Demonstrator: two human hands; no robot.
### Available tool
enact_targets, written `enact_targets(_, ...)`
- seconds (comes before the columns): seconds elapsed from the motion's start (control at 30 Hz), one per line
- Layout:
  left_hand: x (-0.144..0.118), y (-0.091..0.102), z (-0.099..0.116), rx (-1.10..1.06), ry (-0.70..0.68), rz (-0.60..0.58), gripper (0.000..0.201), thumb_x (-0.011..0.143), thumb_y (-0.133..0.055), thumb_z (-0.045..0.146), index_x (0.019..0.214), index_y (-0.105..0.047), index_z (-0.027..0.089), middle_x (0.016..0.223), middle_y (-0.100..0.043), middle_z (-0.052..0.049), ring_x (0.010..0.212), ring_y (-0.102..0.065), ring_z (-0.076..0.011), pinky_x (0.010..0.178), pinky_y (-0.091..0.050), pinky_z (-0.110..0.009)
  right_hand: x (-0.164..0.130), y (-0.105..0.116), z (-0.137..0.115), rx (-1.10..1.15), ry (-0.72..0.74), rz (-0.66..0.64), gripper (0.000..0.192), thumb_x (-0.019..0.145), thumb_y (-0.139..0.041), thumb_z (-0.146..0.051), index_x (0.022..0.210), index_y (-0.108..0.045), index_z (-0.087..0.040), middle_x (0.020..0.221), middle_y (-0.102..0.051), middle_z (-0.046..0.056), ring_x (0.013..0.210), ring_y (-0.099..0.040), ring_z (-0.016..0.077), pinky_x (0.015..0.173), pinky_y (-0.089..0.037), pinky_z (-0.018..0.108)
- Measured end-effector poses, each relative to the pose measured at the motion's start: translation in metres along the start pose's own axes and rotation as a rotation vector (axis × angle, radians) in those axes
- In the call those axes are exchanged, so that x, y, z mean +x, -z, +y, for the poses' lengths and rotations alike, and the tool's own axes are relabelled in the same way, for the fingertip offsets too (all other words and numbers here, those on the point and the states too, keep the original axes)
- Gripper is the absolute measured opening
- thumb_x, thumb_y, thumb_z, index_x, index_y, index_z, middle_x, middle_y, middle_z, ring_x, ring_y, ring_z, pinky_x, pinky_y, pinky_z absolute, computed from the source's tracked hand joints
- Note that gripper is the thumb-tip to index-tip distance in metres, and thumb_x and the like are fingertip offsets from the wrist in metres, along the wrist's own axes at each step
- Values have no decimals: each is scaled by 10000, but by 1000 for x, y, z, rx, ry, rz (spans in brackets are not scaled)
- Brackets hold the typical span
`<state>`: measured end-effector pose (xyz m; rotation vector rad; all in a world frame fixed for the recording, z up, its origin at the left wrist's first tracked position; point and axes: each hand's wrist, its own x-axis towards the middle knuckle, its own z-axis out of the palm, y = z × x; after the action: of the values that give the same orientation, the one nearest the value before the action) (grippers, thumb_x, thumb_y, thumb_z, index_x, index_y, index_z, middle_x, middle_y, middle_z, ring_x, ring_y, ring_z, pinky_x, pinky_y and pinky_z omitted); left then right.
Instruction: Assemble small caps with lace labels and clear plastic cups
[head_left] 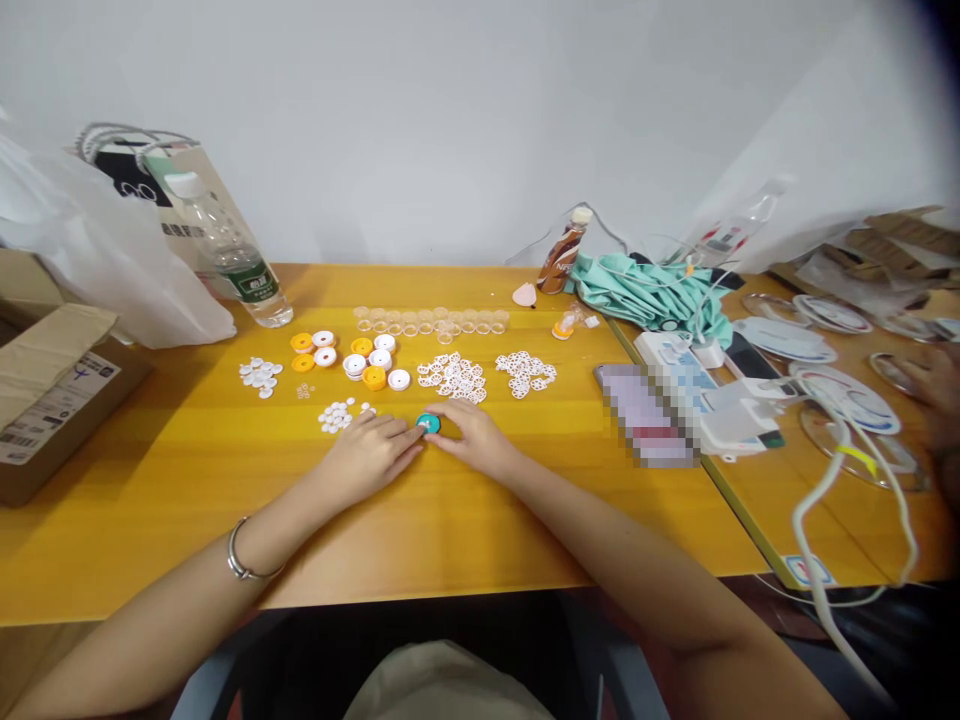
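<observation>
A small teal round piece (428,423) with something white at its middle lies on the table between my two hands. My right hand (476,437) is closed on it, thumb and fingers at its right edge. The index finger of my left hand (371,450) presses on the piece from the left, its other fingers curled together. Small white round pieces (339,412) lie just beyond my left hand. Past my hands are orange and white round cups (375,378), a heap of white openwork pieces (452,378) and a smaller openwork heap (525,373).
Clear round cups (431,320) stand in rows at the back, and white discs (260,375) lie left. A water bottle (251,280) and cardboard box (60,390) stand left. Right are a brown drink bottle (562,255), teal umbrella (652,295), phone (649,415), cables and another person's hand (941,380).
</observation>
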<state>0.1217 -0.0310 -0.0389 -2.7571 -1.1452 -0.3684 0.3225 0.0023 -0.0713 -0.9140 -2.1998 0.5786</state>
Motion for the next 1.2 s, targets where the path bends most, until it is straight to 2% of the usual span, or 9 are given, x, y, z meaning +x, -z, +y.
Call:
enact_targets(0.27, 1, -1, 1, 74, -12, -44, 324, 936, -382, 292, 1113, -616, 155, 780, -656, -76, 722, -604, -181, 674, -391, -306, 1, 1, -2, -34, 11, -15, 233, 813, -611, -255, 1035, -577, -190, 1000, -663, 80, 975, -594, 218, 857, -463, 375)
enact_targets(0.63, 2, 2, 6, 53, 22, -85, 293, 897, -411, 200, 1113, -598, 138, 830, -669, -92, 722, -597, -192, 667, -376, -324, 1, 1, -4, -38, 17, -14, 186, 825, -595, -258, 994, -567, -184, 960, -657, 78, 939, -593, 210, 826, -469, 356)
enact_targets(0.8, 2, 2, 7, 68, 32, -127, 306, 895, -419, 206, 1138, -583, 117, 836, -670, -95, 733, -603, -203, 655, -388, -329, 1, 1, -4, -41, 26, -7, 162, 830, -587, -259, 975, -562, -190, 944, -655, 70, 922, -591, 205, 816, -470, 354)
enact_targets(0.93, 1, 1, 7, 41, 30, -117, 327, 910, -406, 221, 1184, -558, 131, 862, -660, -86, 751, -611, -199, 696, -420, -339, 1, 1, -4, -43, 29, 5, 156, 827, -586, -234, 974, -562, -187, 944, -654, 71, 917, -587, 204, 832, -465, 363)
enact_targets(1.07, -1, 4, -7, -25, 30, -81, 311, 914, -413, 237, 1167, -576, 159, 874, -650, -83, 769, -613, -195, 714, -446, -329, 1, 1, -2, -30, 42, 1, 163, 830, -574, -219, 990, -562, -193, 964, -653, 70, 923, -585, 200, 839, -462, 359)
enact_targets(1.2, -6, 20, -39, -136, 186, 14, 238, 901, -425, 205, 976, -647, 165, 890, -652, -76, 786, -610, -182, 724, -456, -298, 1, 2, -2, -15, 46, -5, 160, 834, -569, -235, 988, -566, -193, 959, -655, 66, 906, -587, 196, 839, -460, 355)
